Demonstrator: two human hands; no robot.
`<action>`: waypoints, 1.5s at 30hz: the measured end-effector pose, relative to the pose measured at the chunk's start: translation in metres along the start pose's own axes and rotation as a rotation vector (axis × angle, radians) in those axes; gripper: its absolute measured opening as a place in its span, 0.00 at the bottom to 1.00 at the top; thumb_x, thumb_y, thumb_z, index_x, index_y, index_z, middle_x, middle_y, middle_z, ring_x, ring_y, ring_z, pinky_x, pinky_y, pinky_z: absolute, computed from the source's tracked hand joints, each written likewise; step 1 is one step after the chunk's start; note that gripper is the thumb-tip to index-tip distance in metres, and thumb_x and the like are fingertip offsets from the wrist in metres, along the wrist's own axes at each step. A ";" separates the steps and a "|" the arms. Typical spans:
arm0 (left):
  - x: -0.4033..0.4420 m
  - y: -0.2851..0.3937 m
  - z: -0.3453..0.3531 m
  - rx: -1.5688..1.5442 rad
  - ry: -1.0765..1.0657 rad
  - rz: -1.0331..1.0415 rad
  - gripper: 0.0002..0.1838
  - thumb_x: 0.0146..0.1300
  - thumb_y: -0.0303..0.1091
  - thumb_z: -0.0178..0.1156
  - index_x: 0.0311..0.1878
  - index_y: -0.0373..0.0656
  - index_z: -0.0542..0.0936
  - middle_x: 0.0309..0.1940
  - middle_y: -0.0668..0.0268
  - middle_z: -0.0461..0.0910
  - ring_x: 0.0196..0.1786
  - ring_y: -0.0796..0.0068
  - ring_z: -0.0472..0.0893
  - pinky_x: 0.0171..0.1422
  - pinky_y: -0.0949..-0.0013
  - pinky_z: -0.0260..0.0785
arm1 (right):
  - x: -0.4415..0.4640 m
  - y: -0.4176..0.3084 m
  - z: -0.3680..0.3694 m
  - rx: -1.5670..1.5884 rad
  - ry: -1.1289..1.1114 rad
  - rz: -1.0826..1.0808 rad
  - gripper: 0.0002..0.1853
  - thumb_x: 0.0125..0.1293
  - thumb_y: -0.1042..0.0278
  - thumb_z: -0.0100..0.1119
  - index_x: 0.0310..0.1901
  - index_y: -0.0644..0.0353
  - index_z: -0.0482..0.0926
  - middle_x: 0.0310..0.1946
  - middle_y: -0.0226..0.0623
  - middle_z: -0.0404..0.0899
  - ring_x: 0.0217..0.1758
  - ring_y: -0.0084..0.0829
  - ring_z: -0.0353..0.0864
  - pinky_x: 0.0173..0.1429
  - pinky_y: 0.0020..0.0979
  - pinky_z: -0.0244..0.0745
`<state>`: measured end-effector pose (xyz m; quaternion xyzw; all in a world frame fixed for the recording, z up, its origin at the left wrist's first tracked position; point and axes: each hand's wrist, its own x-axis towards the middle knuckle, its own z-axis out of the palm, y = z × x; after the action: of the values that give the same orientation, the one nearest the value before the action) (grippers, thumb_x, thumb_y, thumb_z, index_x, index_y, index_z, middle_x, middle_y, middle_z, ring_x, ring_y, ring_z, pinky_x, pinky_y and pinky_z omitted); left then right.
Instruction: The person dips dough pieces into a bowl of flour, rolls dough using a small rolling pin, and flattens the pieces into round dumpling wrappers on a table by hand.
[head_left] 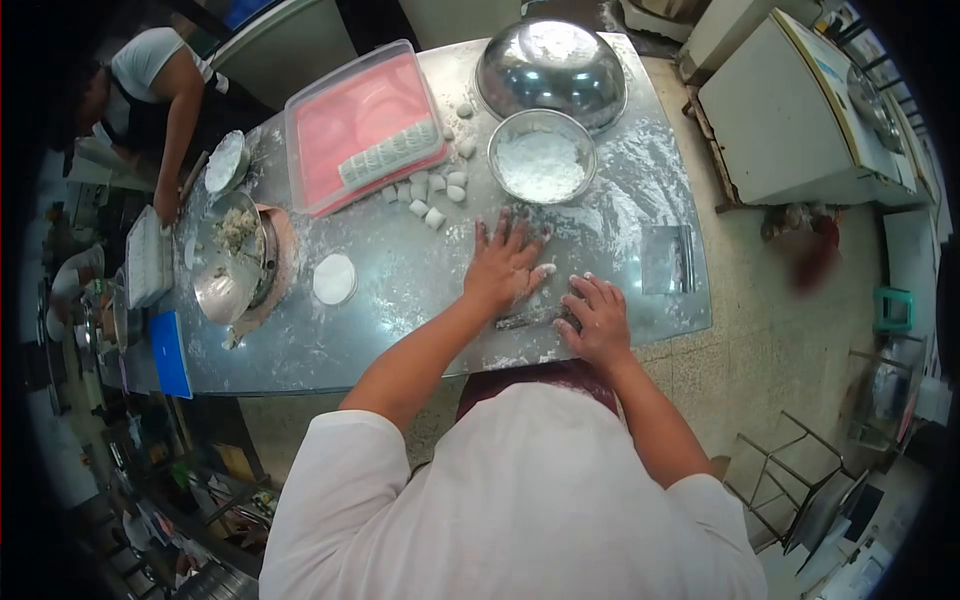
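My left hand (508, 265) lies on the floury metal table (420, 345), fingers spread, below a steel bowl of white flour (540, 158). Something small and white is at its thumb tip. To its right is my right hand (597, 318), palm down with its fingers apart, holding nothing that I can see. Between the hands and the table's front edge lies a dark, thin rod-like thing (520, 320), partly hidden. Several small dough pieces (434, 217) are scattered up and left of my left hand. A stack of round white wrappers (334, 279) sits farther left.
A pink-lined plastic tray (370, 110) holds a row of dough pieces. Behind the flour stands an upturned steel bowl (552, 70). At left are a bowl of filling (238, 232), a blue board (170, 354) and another person (160, 90). A clear sheet (664, 260) lies right.
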<state>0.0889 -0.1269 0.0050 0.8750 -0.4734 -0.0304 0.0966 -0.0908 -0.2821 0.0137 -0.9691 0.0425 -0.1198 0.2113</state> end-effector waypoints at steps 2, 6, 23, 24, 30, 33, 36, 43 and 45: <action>0.003 -0.002 -0.004 -0.011 -0.022 -0.026 0.36 0.75 0.63 0.47 0.80 0.56 0.65 0.80 0.50 0.62 0.85 0.44 0.51 0.85 0.32 0.33 | -0.001 -0.001 -0.001 0.009 0.013 -0.025 0.21 0.57 0.53 0.74 0.51 0.51 0.84 0.65 0.37 0.77 0.72 0.44 0.71 0.76 0.50 0.61; 0.013 -0.030 -0.002 -0.855 0.085 -0.252 0.27 0.75 0.50 0.55 0.71 0.47 0.76 0.73 0.49 0.71 0.77 0.42 0.65 0.85 0.46 0.46 | -0.003 0.001 0.001 0.025 0.033 -0.032 0.21 0.57 0.53 0.74 0.51 0.51 0.84 0.65 0.37 0.77 0.73 0.44 0.71 0.76 0.50 0.60; -0.038 -0.010 -0.023 -0.599 -0.053 -0.261 0.12 0.60 0.27 0.64 0.47 0.38 0.81 0.42 0.47 0.85 0.45 0.44 0.85 0.51 0.52 0.76 | 0.088 -0.011 0.025 -0.245 -0.178 0.148 0.40 0.71 0.39 0.55 0.77 0.55 0.67 0.79 0.55 0.60 0.82 0.56 0.57 0.85 0.55 0.45; -0.032 -0.010 -0.031 -0.645 -0.052 -0.326 0.11 0.61 0.27 0.64 0.46 0.38 0.82 0.42 0.47 0.85 0.46 0.44 0.84 0.51 0.52 0.76 | 0.104 -0.008 0.030 -0.247 -0.119 0.168 0.39 0.72 0.39 0.54 0.77 0.55 0.66 0.79 0.54 0.59 0.82 0.56 0.56 0.85 0.54 0.44; -0.033 -0.019 -0.031 -0.504 -0.133 -0.101 0.10 0.60 0.29 0.65 0.44 0.37 0.83 0.39 0.46 0.84 0.43 0.45 0.85 0.48 0.52 0.76 | 0.036 -0.006 0.024 -0.191 -0.104 0.033 0.38 0.71 0.42 0.58 0.76 0.56 0.69 0.78 0.56 0.61 0.81 0.57 0.57 0.83 0.55 0.49; -0.045 -0.015 -0.029 -0.703 -0.156 -0.200 0.12 0.60 0.31 0.66 0.45 0.36 0.83 0.40 0.46 0.84 0.44 0.43 0.84 0.49 0.52 0.76 | 0.004 -0.017 0.009 -0.153 -0.170 -0.007 0.38 0.69 0.42 0.59 0.74 0.56 0.71 0.77 0.53 0.63 0.81 0.56 0.58 0.83 0.54 0.50; -0.047 -0.010 -0.034 -0.736 -0.234 -0.314 0.12 0.60 0.30 0.66 0.46 0.37 0.83 0.40 0.45 0.84 0.46 0.43 0.84 0.52 0.52 0.75 | 0.040 -0.022 0.012 -0.176 -0.155 0.061 0.37 0.67 0.44 0.61 0.73 0.58 0.72 0.75 0.54 0.65 0.80 0.57 0.60 0.81 0.54 0.53; -0.025 -0.017 -0.022 -0.542 -0.080 -0.205 0.14 0.61 0.29 0.65 0.50 0.37 0.83 0.43 0.44 0.84 0.48 0.41 0.83 0.54 0.51 0.75 | 0.086 -0.012 0.025 -0.178 -0.030 0.067 0.36 0.67 0.44 0.62 0.71 0.58 0.72 0.74 0.59 0.66 0.80 0.57 0.61 0.82 0.55 0.52; -0.034 -0.012 -0.025 -0.578 -0.113 -0.238 0.14 0.61 0.29 0.65 0.50 0.37 0.83 0.43 0.45 0.84 0.48 0.41 0.83 0.54 0.51 0.75 | 0.022 -0.015 0.019 -0.127 -0.101 0.029 0.37 0.66 0.44 0.63 0.72 0.58 0.73 0.76 0.56 0.65 0.80 0.57 0.61 0.81 0.55 0.53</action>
<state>0.0835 -0.0889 0.0259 0.8576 -0.3440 -0.2234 0.3103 -0.0640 -0.2634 0.0082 -0.9846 0.0536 -0.0649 0.1529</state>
